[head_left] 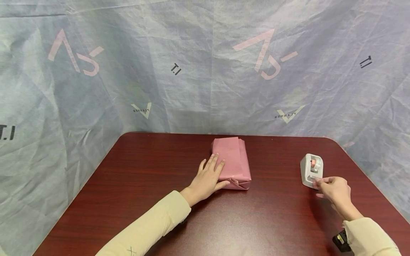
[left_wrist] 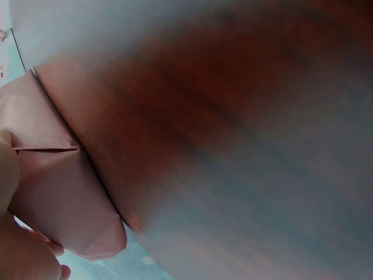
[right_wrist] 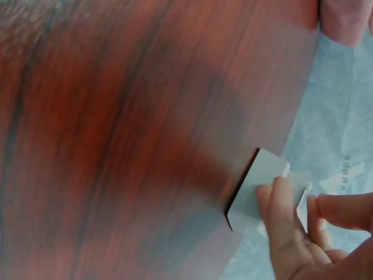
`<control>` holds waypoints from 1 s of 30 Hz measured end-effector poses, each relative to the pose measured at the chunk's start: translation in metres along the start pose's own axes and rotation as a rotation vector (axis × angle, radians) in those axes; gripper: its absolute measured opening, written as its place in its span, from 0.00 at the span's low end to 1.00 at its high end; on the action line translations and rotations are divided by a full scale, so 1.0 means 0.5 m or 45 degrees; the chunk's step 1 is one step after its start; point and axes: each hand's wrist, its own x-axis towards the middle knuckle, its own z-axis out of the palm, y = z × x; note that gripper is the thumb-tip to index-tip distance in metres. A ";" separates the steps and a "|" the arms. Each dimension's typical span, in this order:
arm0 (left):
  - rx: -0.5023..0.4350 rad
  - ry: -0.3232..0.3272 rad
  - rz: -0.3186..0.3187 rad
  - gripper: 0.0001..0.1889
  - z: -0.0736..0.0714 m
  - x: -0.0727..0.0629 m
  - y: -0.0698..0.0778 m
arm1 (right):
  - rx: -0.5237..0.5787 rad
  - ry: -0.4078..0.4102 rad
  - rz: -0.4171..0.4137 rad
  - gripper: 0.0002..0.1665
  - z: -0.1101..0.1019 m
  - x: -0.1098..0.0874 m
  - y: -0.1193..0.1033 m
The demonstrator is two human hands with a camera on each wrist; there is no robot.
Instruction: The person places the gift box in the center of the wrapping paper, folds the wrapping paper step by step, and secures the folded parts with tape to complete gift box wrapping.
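Parcel [head_left: 231, 156]: left hand [head_left: 206, 180] spread on it; right hand [head_left: 335, 192] touches tape dispenser [head_left: 305, 170] rightward, cannot tell if pinching; open worktop [head_left: 276, 177] between.

The package [head_left: 228, 154] lies left of the tape dispenser [head_left: 305, 175] on the table [head_left: 272, 220].

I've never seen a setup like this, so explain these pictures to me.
There is no machine here, only a person's two bare hands. The wide picture comes from a camera worn on the head; the two close ones come from cameras on the left and right wrists. On the brown table are a pink wrapped package and a white tape dispenser. The left hand rests on the package, fingers spread. The right hand is at the dispenser, thumb and finger close together; whether they pinch any tape is hard to tell.
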 end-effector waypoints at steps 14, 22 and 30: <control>-0.003 0.002 0.001 0.39 0.000 -0.001 0.000 | -0.461 0.118 0.013 0.22 -0.017 -0.041 -0.062; -0.003 0.002 0.003 0.39 0.002 0.000 -0.001 | -0.494 0.158 -0.046 0.19 -0.009 -0.037 -0.053; 0.001 -0.001 0.004 0.39 0.000 0.000 0.000 | -0.431 0.199 -0.061 0.18 -0.006 -0.037 -0.047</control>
